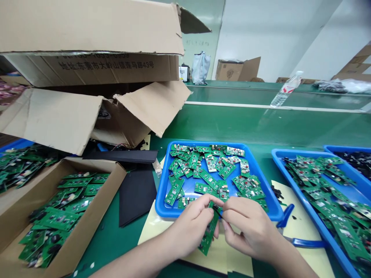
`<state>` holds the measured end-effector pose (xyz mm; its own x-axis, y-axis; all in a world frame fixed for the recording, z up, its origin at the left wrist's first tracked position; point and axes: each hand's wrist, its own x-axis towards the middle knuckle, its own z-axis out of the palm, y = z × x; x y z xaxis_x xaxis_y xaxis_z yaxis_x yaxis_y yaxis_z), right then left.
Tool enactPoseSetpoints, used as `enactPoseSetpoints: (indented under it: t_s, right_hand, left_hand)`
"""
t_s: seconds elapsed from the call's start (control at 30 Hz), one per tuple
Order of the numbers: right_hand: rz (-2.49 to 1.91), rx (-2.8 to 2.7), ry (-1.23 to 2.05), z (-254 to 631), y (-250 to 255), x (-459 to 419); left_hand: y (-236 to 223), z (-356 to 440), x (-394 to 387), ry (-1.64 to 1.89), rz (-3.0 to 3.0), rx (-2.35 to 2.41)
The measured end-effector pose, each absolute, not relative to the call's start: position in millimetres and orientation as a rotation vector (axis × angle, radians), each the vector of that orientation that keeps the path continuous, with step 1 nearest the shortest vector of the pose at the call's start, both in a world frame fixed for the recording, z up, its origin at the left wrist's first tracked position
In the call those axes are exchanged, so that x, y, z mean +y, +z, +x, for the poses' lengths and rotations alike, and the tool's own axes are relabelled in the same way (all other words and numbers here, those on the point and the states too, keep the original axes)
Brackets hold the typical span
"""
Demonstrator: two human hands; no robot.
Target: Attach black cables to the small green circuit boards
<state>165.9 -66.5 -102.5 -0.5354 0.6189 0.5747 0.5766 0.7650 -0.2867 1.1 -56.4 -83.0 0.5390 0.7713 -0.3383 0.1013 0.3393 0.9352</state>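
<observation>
My left hand (pixel 194 222) is closed around a narrow green circuit board (pixel 209 235), which tilts with its lower end toward me. At the board's upper end, my right hand (pixel 246 224) pinches a small black piece (pixel 216 211), partly hidden by the fingers. Whether that piece is attached to the board I cannot tell. Just beyond both hands is a blue tray (pixel 160 200) holding many loose green circuit boards (pixel 208 177). Blue-handled pliers (pixel 307 243) lie to the right of my right hand, partly beneath the forearm.
A cardboard box (pixel 95 212) of circuit boards stands left, beside black sheets (pixel 136 197). Large cartons (pixel 92 27) rise behind it. Another blue tray (pixel 301 208) of boards is at right. Yellow paper (pixel 156 227) covers the bench under my hands. A bottle (pixel 286 90) leans on the far ledge.
</observation>
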Motion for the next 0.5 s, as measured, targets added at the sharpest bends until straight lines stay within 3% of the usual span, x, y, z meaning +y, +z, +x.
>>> enactPoseSetpoints:
  t_s: [0.5]
  right_hand:
    - [-0.908, -2.276, 0.095, 164.9, -104.1, -65.9]
  left_hand:
    - [-81.5, 1.0, -54.0, 0.498, 1.173, 0.918]
